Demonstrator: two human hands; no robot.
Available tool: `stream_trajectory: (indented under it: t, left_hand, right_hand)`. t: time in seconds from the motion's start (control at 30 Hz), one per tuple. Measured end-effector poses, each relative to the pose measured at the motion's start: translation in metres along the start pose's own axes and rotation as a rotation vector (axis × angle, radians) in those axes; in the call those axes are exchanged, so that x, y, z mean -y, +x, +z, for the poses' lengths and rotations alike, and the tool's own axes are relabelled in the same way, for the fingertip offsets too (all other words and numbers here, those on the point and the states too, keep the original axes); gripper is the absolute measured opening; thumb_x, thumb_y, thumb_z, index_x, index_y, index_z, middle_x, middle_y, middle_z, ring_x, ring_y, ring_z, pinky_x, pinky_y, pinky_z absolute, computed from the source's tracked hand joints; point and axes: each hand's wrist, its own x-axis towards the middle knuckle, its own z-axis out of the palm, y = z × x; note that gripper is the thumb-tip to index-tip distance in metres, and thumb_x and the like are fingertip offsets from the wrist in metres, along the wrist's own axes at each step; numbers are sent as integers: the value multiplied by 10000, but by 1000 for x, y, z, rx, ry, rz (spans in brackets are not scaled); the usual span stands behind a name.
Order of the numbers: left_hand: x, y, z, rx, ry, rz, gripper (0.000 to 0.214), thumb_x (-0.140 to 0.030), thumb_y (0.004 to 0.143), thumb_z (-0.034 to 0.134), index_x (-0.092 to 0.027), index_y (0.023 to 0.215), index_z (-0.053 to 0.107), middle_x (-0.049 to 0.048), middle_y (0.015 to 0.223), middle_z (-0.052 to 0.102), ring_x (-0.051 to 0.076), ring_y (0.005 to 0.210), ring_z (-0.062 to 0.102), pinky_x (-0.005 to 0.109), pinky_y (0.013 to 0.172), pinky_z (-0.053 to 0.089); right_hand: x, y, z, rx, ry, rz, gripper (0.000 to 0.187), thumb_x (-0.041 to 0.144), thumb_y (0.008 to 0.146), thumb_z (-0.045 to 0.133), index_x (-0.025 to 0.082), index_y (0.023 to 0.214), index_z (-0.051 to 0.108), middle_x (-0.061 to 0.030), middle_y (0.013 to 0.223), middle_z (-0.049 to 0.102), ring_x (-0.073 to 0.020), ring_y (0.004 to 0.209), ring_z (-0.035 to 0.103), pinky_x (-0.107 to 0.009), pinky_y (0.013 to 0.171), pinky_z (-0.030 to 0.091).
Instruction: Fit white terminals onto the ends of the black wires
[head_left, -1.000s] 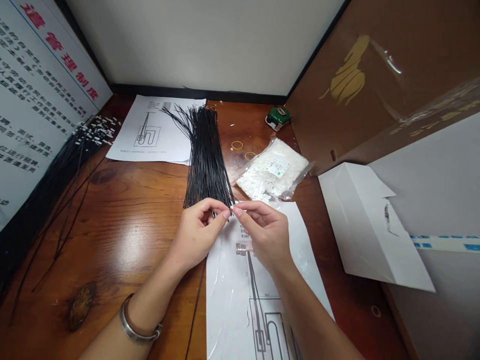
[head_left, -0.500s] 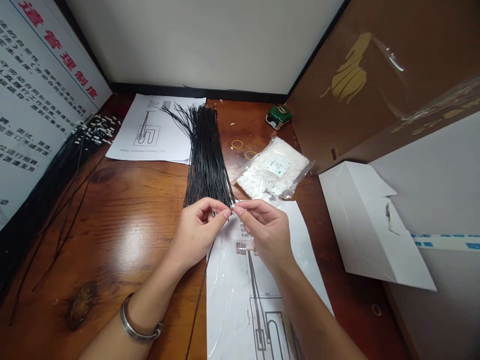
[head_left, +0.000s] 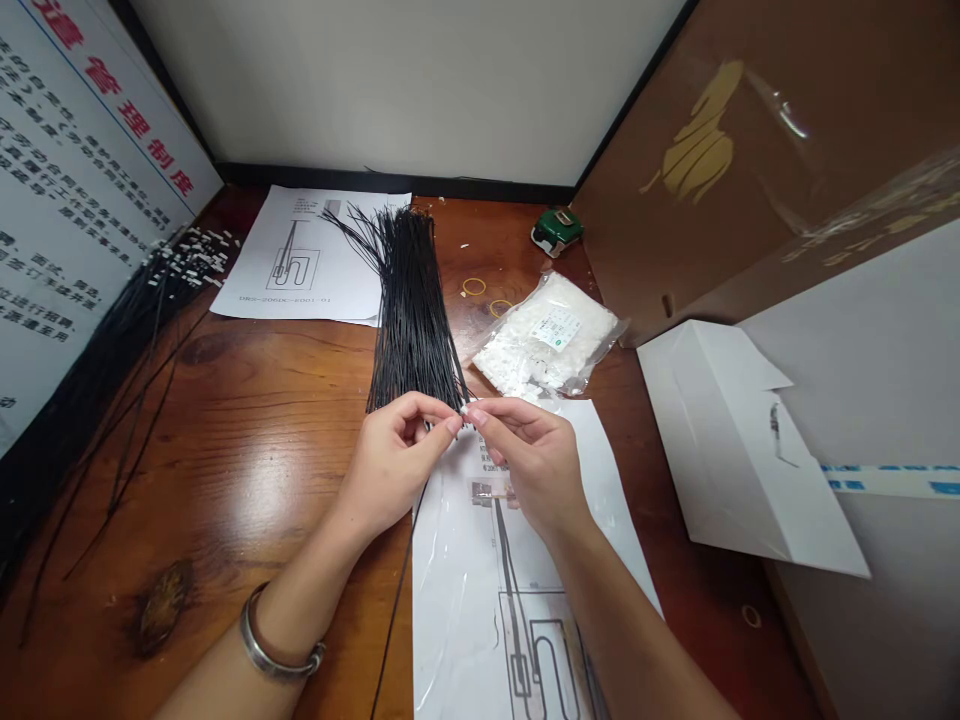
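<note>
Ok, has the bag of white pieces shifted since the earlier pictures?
No. Judged against the brown panel, the bag of white pieces lies in the same place, with no visible shift either way.

The left hand (head_left: pixel 397 462) and right hand (head_left: pixel 538 458) meet at frame center, by the near end of a wire bundle (head_left: pixel 412 310) on a table (head_left: pixel 202 440) and over a sheet (head_left: pixel 454 610). Papers (head_left: pixel 251 275) lie left of the bundle, partly beneath it; to its right sits a bag (head_left: pixel 550 335), with rubber bands (head_left: pixel 473 294) and a tape measure (head_left: pixel 557 231) behind. More wires (head_left: pixel 97 380) lie far left before a sign (head_left: pixel 64 190); a box (head_left: pixel 667 240) stands upper right.
</note>
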Motion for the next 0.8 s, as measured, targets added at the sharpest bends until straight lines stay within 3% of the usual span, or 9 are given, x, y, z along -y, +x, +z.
stream_trajectory:
  t: [0.3,0.63,0.8]
  left_hand:
    - [1,0,1,2,5,3,134,-300,795,666,-167,791,655,13,721,620,131,683,558,249,611,412]
    - [0,-1,1,12,39,8,140,-302,808,651,-165,781,653,11,712,609,124,654,537,249,594,394]
    - [-2,0,1,16,63,8,137,-299,805,650,-165,779,656,3,691,598,119,630,516,248,574,378]
  right_hand:
    - [0,0,1,9,-18,7,140,312,707,730,175,737,716,55,476,475,-58,417,354,-206,358,288]
    - [-8,1,-1,24,-25,-109,84,263,721,710,182,714,691,15,610,627,-53,441,412,-203,400,300]
    - [-12,1,-1,27,-18,-123,70,253,741,700,187,723,690,17,596,621,-63,459,440,-204,407,313]
